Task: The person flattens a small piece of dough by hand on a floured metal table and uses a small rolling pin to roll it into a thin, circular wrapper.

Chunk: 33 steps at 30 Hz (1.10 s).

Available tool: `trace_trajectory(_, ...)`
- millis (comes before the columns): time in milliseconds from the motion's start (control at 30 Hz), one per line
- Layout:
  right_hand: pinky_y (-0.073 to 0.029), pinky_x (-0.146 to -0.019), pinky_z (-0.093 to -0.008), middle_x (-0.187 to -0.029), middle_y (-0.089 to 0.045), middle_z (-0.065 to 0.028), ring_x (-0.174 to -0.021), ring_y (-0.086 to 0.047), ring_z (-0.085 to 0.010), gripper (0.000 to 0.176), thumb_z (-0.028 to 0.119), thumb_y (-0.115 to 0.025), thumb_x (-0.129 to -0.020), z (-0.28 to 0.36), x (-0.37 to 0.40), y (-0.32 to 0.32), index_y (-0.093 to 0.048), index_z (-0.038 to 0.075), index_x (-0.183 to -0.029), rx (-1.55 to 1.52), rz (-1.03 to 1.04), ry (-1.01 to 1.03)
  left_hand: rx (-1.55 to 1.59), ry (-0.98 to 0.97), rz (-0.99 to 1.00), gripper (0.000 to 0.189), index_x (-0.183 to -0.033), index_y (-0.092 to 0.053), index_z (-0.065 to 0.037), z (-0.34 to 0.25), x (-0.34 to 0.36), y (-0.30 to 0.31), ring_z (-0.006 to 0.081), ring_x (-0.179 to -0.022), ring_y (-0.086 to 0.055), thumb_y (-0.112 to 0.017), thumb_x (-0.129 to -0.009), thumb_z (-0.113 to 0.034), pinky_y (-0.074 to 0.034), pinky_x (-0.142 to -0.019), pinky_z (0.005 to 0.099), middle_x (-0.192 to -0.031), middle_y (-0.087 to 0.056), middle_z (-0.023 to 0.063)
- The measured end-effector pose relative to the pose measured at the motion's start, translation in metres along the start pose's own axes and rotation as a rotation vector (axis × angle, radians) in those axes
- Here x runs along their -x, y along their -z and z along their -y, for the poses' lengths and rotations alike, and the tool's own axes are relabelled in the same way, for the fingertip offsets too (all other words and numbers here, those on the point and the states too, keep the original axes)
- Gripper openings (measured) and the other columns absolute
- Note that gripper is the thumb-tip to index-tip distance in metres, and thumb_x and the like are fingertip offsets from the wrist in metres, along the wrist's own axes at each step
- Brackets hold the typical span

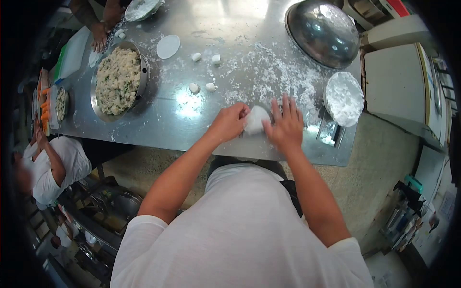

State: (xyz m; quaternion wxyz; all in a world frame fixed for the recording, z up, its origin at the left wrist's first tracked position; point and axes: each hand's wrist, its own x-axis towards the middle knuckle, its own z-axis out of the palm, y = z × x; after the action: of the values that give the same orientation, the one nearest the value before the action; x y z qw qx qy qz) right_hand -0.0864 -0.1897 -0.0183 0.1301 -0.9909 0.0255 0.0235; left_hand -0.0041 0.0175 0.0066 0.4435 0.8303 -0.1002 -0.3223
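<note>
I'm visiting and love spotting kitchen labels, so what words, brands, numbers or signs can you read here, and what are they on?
No text can be read anywhere in this view.
Dough, metal table and upturned metal bowl: no lettering visible.
White shirt: no print visible.
Stacked items at lower right: too small and blurred to tell whether they carry any.

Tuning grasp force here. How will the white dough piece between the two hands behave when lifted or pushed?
Probably floppy: the white dough piece looks thin and sheet-like, though blurred. Likely light, as it shows little bulk. It may slide more than stick, since white powder dusts the table just beyond it.
</note>
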Motion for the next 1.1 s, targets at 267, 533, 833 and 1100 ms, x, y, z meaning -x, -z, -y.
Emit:
trace_trajectory(267, -0.022, -0.121, -0.0557, -0.163, -0.036, -0.0206, -0.152, -0.030, -0.0399, 0.071, 0.050, -0.058, -0.096, -0.002, 0.016, -0.006, -0.045, 0.010, -0.154, -0.026, -0.088, 0.028, -0.350, -0.267, -0.135, 0.023, -0.114, -0.067, -0.003, -0.012, -0.018, 0.003, 0.0303, -0.087, -0.072, -0.069, -0.092, -0.009, -0.055, -0.081, 0.0402, -0.096, -0.074, 0.0155)
trace_trajectory(533, -0.020, -0.122, -0.0555, -0.164, -0.035, -0.0194, -0.152, -0.030, -0.0405, 0.073, 0.052, -0.060, -0.094, 0.005, -0.031, 0.001, -0.047, 0.012, -0.154, -0.003, -0.046, -0.004, -0.035, -0.057, -0.033, 0.022, -0.113, -0.066, -0.001, -0.020, -0.003, 0.010, 0.0271, -0.089, -0.071, -0.067, -0.092, -0.007, -0.055, -0.081, 0.0393, -0.100, -0.073, 0.0149)
trace_trajectory(833, -0.027, -0.118, -0.0548, -0.160, -0.040, -0.0211, -0.150, -0.033, -0.0399, 0.071, 0.050, -0.062, -0.092, -0.008, 0.049, -0.017, -0.050, 0.014, -0.151, -0.049, -0.073, 0.068, -0.073, -0.028, -0.008, 0.014, -0.103, -0.064, -0.002, -0.002, -0.015, 0.006, 0.0259, -0.080, -0.068, -0.067, -0.092, -0.010, -0.053, -0.075, 0.0385, -0.090, -0.071, 0.0148)
trace_trajectory(1100, -0.026, -0.119, -0.0538, -0.159, -0.041, -0.0206, -0.149, -0.036, -0.0394, 0.068, 0.051, -0.060, -0.094, 0.006, -0.053, 0.004, -0.053, 0.012, -0.149, 0.026, -0.259, 0.015, -0.211, -0.231, -0.108, 0.028, -0.118, -0.064, -0.002, -0.024, -0.027, 0.009, 0.0358, -0.092, -0.071, -0.069, -0.093, -0.012, -0.055, -0.080, 0.0420, -0.100, -0.073, 0.0199)
